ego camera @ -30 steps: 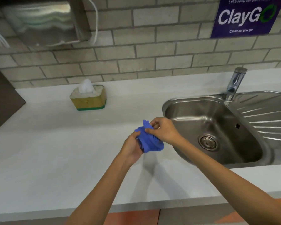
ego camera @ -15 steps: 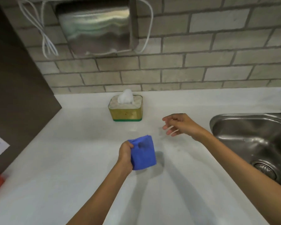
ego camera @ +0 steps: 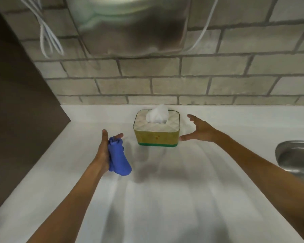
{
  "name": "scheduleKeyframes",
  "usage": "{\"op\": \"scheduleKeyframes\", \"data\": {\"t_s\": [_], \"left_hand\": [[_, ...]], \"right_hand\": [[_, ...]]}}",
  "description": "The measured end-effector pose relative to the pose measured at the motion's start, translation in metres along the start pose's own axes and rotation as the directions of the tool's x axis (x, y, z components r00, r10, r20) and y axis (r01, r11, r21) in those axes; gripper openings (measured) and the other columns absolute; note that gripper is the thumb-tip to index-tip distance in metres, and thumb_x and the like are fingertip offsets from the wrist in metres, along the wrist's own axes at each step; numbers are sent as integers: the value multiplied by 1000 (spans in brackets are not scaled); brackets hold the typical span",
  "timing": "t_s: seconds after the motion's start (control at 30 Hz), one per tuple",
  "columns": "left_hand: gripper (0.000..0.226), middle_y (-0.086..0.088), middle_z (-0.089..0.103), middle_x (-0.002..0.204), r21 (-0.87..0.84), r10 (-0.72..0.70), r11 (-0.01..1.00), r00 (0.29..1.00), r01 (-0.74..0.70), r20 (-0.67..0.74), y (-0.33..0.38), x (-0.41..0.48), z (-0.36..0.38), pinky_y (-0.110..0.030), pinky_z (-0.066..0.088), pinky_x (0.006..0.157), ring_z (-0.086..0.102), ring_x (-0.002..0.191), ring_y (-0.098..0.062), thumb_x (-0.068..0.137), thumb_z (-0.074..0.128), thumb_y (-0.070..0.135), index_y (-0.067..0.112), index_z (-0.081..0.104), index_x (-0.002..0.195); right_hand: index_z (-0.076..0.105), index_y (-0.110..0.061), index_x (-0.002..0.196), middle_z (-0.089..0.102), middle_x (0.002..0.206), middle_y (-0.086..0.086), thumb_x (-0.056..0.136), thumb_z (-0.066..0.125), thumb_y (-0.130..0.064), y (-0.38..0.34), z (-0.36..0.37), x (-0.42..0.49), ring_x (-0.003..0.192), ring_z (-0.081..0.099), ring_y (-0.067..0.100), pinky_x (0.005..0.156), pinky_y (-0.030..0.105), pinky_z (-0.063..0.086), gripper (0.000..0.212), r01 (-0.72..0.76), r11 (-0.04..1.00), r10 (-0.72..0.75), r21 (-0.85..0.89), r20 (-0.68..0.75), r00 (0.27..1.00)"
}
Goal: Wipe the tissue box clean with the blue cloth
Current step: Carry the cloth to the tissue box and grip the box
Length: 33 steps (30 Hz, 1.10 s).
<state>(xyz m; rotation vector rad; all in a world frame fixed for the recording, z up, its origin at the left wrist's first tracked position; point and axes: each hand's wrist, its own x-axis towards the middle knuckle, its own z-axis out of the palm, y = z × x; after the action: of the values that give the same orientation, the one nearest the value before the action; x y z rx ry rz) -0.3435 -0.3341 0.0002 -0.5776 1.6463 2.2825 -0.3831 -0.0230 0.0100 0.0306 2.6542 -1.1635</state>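
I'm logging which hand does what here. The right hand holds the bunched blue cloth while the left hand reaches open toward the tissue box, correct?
Not quite: the hands are swapped. In the head view the left hand holds the bunched blue cloth, while the right hand reaches open toward the tissue box, close beside it.

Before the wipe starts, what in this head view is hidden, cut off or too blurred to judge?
- Tissue box: back and far sides face away, so dirt there is unseen; small reddish specks on the front are too blurred to identify.
- Blue cloth: bunched in the left hand, its inner folds hidden.
- Sink: cut off by the right edge.
- Right hand: open beside the box; contact cannot be told.
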Motion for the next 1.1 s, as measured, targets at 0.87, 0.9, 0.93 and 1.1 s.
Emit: {"op": "scheduleKeyframes", "data": {"t_s": [0.87,0.9,0.93,1.1], "left_hand": [[76,10,35,26,-67,-46,997,999,47,27,-26,11,37,-20,35,57,43,26,-2,91,32,58,20,41,26],[73,10,35,27,-68,-62,996,998,64,28,-31,4,38,-21,34,57,43,26,-3,90,34,59,20,41,29],[71,10,37,28,-58,-68,996,997,69,31,-36,-6,39,-21,36,57,46,28,-3,89,35,60,20,42,31],[80,11,43,27,31,-23,999,997,21,72,-64,-54,50,-18,46,50,53,31,-1,89,34,61,20,39,21]], "right_hand": [[-4,-22,148,14,156,0,45,87,-41,1,2,-3,142,19,19,108,29,24,138,22,976,16,-217,171,985],[-4,-23,148,15,156,-1,45,87,-42,5,2,-14,142,19,19,108,29,24,139,18,975,20,-222,167,986],[-4,-24,147,15,156,-1,45,87,-43,10,1,-26,142,20,19,108,30,25,138,14,974,23,-225,162,986],[-2,-24,147,21,154,-3,46,85,-42,37,-5,-88,139,26,17,106,25,27,135,14,975,15,-221,126,992]]}}
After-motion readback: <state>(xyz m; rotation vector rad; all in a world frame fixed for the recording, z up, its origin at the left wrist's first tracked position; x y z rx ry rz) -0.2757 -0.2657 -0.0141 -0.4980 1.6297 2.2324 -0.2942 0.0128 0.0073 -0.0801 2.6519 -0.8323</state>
